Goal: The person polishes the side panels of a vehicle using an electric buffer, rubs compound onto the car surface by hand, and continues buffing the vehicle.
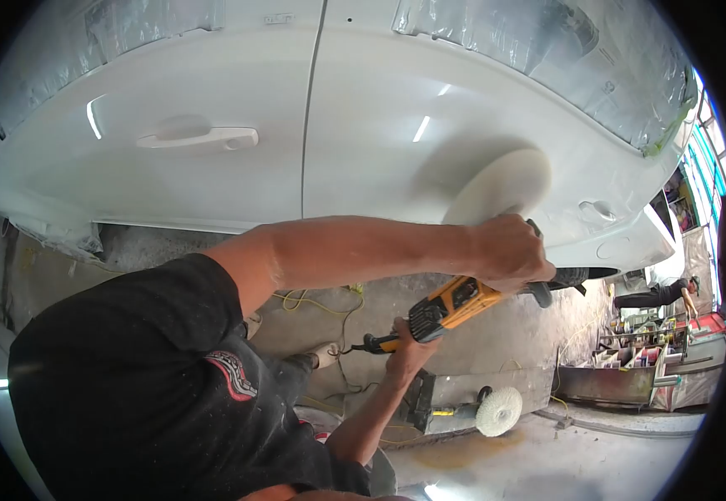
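Note:
The fingers of my left hand are wrapped round the black front handle of an orange and black polisher. Lower down, my right hand grips its rear end, where a cord is attached. The polisher's round white pad lies against the white car's front door and looks blurred; my left hand hides part of the tool's head. The rear door, with its handle, is to the left. Plastic sheeting covers the windows.
Another tool with a fluffy white pad rests on a low grey stand. Yellow and dark cords run across the floor near my feet. At the right, a person in dark clothes bends near a cluttered cart.

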Action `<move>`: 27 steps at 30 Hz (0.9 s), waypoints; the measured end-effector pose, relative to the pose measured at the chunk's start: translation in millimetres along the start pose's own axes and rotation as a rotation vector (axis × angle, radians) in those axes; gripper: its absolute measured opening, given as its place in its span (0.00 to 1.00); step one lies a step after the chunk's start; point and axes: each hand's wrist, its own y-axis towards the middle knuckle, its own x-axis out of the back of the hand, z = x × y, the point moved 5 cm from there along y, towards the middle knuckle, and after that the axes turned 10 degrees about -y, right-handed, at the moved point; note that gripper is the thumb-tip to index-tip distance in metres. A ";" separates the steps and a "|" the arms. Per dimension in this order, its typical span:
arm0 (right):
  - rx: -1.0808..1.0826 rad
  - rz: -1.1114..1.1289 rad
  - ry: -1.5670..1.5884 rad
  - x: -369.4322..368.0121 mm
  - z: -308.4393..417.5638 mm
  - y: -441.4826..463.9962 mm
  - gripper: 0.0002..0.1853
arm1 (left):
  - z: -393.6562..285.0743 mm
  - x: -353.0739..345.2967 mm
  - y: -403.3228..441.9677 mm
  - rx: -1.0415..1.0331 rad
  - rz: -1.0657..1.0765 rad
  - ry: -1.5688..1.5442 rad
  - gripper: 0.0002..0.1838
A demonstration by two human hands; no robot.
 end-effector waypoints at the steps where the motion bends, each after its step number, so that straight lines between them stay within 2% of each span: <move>1: -0.008 0.003 0.018 -11.5 -4.7 -15.0 0.30 | -2.2 4.7 -15.3 -0.004 0.015 0.018 0.08; 3: 0.000 0.062 0.037 -36.6 -23.5 -47.7 0.31 | -6.2 17.4 -60.4 -0.022 0.052 0.044 0.07; 5: -0.047 0.115 0.024 -71.4 -48.0 -87.7 0.30 | -22.0 47.1 -121.2 -0.126 -0.017 0.138 0.05; 6: 0.010 0.137 0.048 -88.8 -63.5 -107.8 0.31 | -30.9 67.3 -153.2 -0.143 -0.056 0.141 0.05; 7: 0.049 0.166 -0.088 -105.2 -73.8 -126.6 0.33 | -40.1 89.6 -184.7 -0.157 -0.096 0.144 0.05; 8: -0.015 0.210 -0.004 -123.6 -66.9 -149.0 0.34 | -47.8 107.7 -216.3 -0.173 -0.093 0.159 0.06; 9: -0.036 0.314 -0.048 -139.8 -82.2 -167.7 0.45 | -56.1 125.0 -244.9 -0.187 -0.092 0.173 0.07; 10: -0.039 0.287 0.076 -157.2 -47.7 -186.3 0.38 | -65.6 145.4 -266.1 -0.159 -0.089 0.157 0.08; 13: -0.095 0.530 0.043 -196.1 -75.0 -224.2 0.29 | -85.5 176.1 -317.1 -0.077 -0.003 0.220 0.08; 14: -0.082 0.535 0.055 -206.2 -70.8 -231.4 0.24 | -86.4 177.4 -327.1 -0.054 0.048 0.254 0.08; 18: -0.103 0.512 0.152 -235.5 -95.7 -249.2 0.27 | -78.0 159.5 -337.7 -0.008 0.118 0.191 0.08; 20: -0.151 0.515 0.139 -237.0 -124.2 -246.2 0.31 | -67.6 130.2 -336.3 0.001 0.225 0.147 0.07; 24: -0.291 0.443 0.124 -244.3 -192.0 -269.7 0.41 | -35.1 65.7 -334.9 -0.013 0.296 0.081 0.06; 27: -0.384 0.362 0.317 -260.0 -223.1 -281.6 0.40 | -6.1 8.3 -351.6 0.032 0.503 0.128 0.06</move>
